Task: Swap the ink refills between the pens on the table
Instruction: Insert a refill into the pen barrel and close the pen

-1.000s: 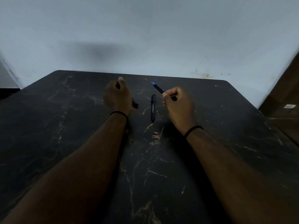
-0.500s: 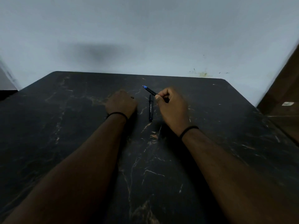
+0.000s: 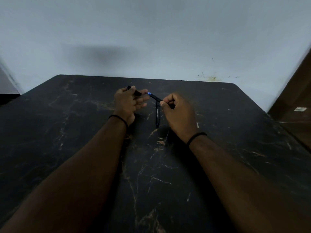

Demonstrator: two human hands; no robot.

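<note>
My right hand pinches a black pen with a blue tip, its tip pointing up and left toward my left hand. My left hand is raised off the table and holds a short black pen piece between thumb and fingers; the other fingers are spread. The blue tip nearly touches my left fingertips. A second black pen lies on the dark marble table between my hands, lengthwise toward me.
A pale wall runs behind the table's far edge. A brown wooden surface stands at the right. Both forearms stretch across the table's near half.
My left hand has lifted off the table and opened its fingers, showing the black piece. My right hand has brought the blue tip closer to the left fingers.
</note>
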